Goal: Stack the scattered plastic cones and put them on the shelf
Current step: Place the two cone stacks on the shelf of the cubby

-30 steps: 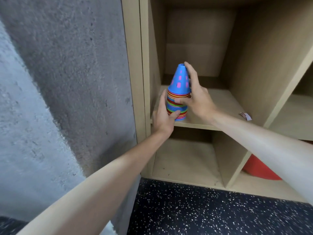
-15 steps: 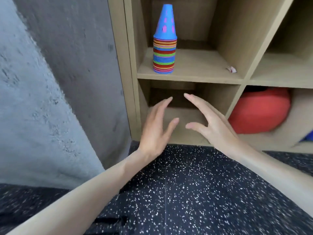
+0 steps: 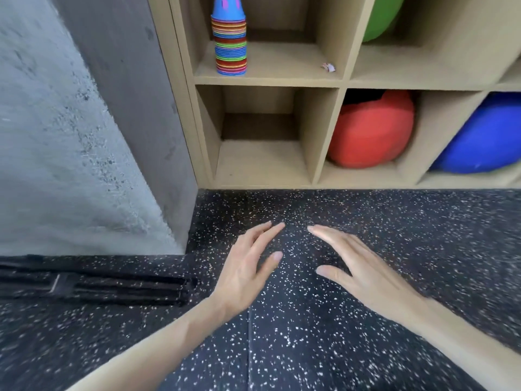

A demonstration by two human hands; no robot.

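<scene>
Far left cubby: cone stack (image 3: 230,43) stands upright on the wooden shelf (image 3: 267,80), near its left wall, blue cone on top, nothing touching it.
Left hand (image 3: 242,273): over the speckled floor (image 3: 366,221), fingers straight and spread, holding nothing.
Right hand (image 3: 363,273): just beside the left, fingers straight, also holding nothing.
Same cubby, right corner: small paper scrap (image 3: 328,67).
Lower cubbies, right: red ball (image 3: 372,131), blue ball (image 3: 485,136).
Upper right: green ball (image 3: 380,15).
Left side: grey concrete wall (image 3: 70,122).
</scene>
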